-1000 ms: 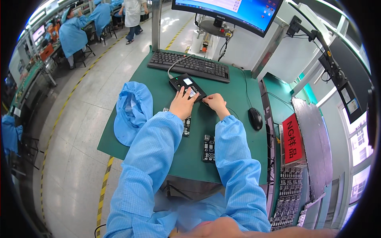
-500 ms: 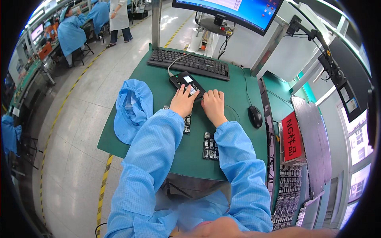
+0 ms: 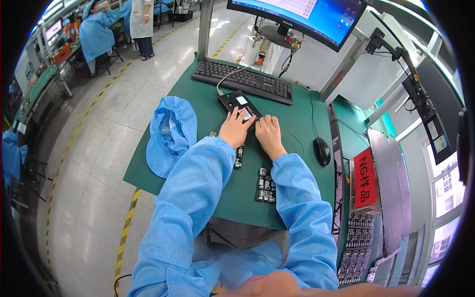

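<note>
A flat black box-shaped device point(image 3: 232, 102) with a small lit screen lies on the green table, a grey cable plugged into its far end. Over its near part rests my left hand point(image 3: 235, 130), fingers spread and lying on the top. At the near right end of the device is my right hand point(image 3: 268, 134), its fingers bent and pressed together; what they pinch is hidden. A thin dark wire point(image 3: 296, 137) curves over the table beside that hand. One board of small parts point(image 3: 239, 157) is partly covered by my left forearm. Another such board point(image 3: 265, 186) lies beside my right sleeve.
Behind the device lie a black keyboard point(image 3: 242, 81) and, above it, a monitor point(image 3: 302, 17). A black mouse point(image 3: 321, 151) is at the right, a blue cap point(image 3: 170, 136) at the left. Racked parts point(image 3: 358, 237) stand beyond the right edge. People in work coats point(image 3: 101, 37) are far left.
The whole view has shifted slightly, so the table and device appear a little further right. Both hands stay at the device, with little visible change in their grip.
</note>
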Motion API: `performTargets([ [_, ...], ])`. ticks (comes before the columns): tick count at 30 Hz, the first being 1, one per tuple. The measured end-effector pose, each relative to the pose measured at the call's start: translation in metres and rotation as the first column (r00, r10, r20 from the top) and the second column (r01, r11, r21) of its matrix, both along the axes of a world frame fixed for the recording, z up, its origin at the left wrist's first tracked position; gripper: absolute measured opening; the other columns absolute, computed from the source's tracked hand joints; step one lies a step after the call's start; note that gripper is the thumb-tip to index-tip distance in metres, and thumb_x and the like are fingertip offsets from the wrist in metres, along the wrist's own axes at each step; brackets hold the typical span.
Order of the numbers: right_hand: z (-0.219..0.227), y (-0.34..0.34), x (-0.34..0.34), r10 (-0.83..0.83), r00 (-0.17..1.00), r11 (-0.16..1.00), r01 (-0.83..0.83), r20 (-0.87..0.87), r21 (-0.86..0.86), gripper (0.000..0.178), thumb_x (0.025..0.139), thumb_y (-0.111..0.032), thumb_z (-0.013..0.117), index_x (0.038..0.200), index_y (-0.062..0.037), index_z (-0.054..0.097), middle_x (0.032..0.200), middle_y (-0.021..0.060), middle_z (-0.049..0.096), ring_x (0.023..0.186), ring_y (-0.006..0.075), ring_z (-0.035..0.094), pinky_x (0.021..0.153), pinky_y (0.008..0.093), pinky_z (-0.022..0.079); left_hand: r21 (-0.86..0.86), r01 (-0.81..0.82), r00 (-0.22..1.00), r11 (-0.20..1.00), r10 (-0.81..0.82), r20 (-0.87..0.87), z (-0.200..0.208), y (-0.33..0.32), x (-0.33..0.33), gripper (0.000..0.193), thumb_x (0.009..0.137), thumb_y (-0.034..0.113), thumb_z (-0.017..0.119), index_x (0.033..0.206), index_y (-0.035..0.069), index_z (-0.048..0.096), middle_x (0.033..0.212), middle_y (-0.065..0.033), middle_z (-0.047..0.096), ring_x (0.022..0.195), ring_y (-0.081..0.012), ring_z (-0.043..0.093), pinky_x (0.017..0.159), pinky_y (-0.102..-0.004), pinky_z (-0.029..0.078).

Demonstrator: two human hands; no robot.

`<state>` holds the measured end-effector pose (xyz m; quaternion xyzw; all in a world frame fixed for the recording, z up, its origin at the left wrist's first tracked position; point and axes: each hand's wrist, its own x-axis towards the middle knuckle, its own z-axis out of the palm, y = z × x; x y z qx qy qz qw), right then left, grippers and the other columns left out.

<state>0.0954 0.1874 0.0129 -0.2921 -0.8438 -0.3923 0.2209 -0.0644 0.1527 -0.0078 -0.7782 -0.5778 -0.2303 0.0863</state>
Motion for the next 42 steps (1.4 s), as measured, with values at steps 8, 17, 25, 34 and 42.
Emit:
performTargets([
  [8, 0.006, -0.008, -0.003, 0.004, 1.0, 0.999, -0.004, 0.01, -0.035, 0.009, 0.073, -0.014, 0.056, 0.078, -0.0086, 0.062, 0.077, 0.0039, 0.055, 0.084, 0.0199, 0.053, 0.08, 0.0323, 0.04, 0.032, -0.008, 0.998, 0.999, 0.006, 0.058, -0.006, 0.002, 0.001, 0.048, 0.085, 0.015, 0.052, 0.132, 0.021, 0.051, 0.14, -0.0178, 0.041, 0.132, -0.0426, 0.034, 0.107, -0.0535, 0.031],
  [17, 0.074, -0.054, 0.053, -0.137, 0.947, 0.98, 0.085, -0.292, -0.181, 0.014, 0.08, -0.02, 0.064, 0.075, -0.0097, 0.058, 0.077, 0.0061, 0.057, 0.084, 0.025, 0.054, 0.077, 0.0386, 0.04, 0.105, 0.011, 0.997, 0.994, -0.019, 0.071, 0.002, -0.012, 0.004, 0.053, 0.088, 0.032, 0.056, 0.135, 0.012, 0.044, 0.144, -0.0214, 0.033, 0.134, -0.0412, 0.031, 0.11, -0.0532, 0.024],
  [25, 0.028, -0.039, 0.201, -0.481, 0.665, 0.877, 0.373, -0.571, -0.304, 0.025, 0.092, -0.027, 0.055, 0.101, -0.0045, 0.063, 0.097, 0.0105, 0.061, 0.095, 0.0301, 0.055, 0.082, 0.041, 0.043, 0.142, 0.462, 0.856, 0.875, -0.482, 0.185, 0.029, -0.053, 0.043, 0.023, 0.087, 0.031, 0.06, 0.095, 0.01, 0.064, 0.095, -0.0052, 0.062, 0.095, -0.0235, 0.056, 0.087, -0.0363, 0.041],
  [34, -0.029, -0.015, 0.22, -0.602, 0.611, 0.76, 0.241, -0.514, -0.603, 0.051, 0.089, -0.031, 0.06, 0.129, -0.0029, 0.047, 0.124, 0.0239, 0.047, 0.114, 0.0402, 0.047, 0.095, 0.0448, 0.041, 0.001, 0.728, 0.648, 0.686, -0.688, 0.326, 0.018, -0.099, 0.057, 0.043, 0.082, 0.041, 0.066, 0.111, 0.009, 0.06, 0.111, -0.008, 0.057, 0.105, -0.0258, 0.052, 0.092, -0.0372, 0.039],
  [42, 0.009, -0.045, 0.192, -0.477, 0.667, 0.873, 0.281, -0.573, -0.399, 0.044, 0.084, -0.025, 0.065, 0.118, -0.0003, 0.053, 0.115, 0.0215, 0.053, 0.108, 0.0383, 0.051, 0.092, 0.0429, 0.043, -0.012, 0.735, 0.66, 0.678, -0.71, 0.244, 0.025, -0.107, 0.051, 0.093, 0.064, 0.059, 0.075, 0.132, 0.005, 0.045, 0.121, -0.0174, 0.052, 0.113, -0.0331, 0.049, 0.098, -0.0424, 0.035],
])
